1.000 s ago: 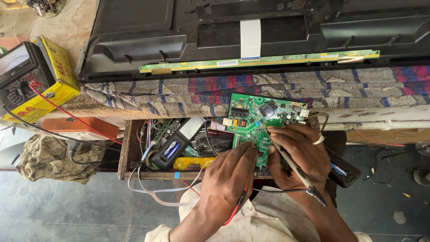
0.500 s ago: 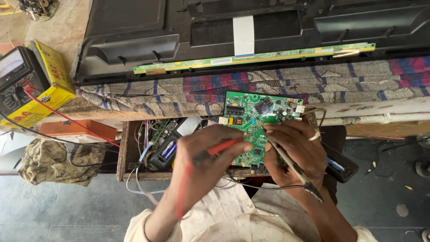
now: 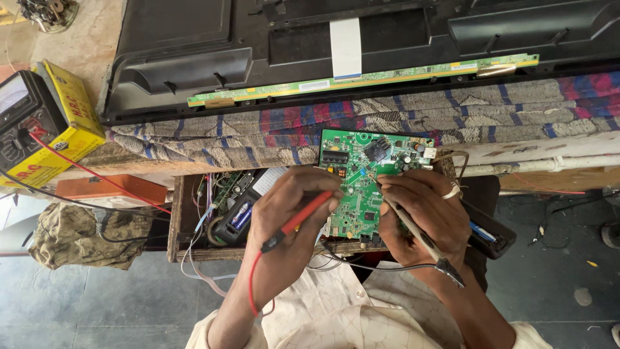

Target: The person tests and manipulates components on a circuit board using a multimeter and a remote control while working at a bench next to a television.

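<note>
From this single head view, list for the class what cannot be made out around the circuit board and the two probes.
- Red probe tip: hidden behind the left hand's fingers.
- Lower left part of the green circuit board: covered by both hands.
- Right hand's probe: exact contact point too small to tell.
- Meter dial: cut off by the left edge.
- Drawer contents: tangled, partly hidden by the left hand.
</note>
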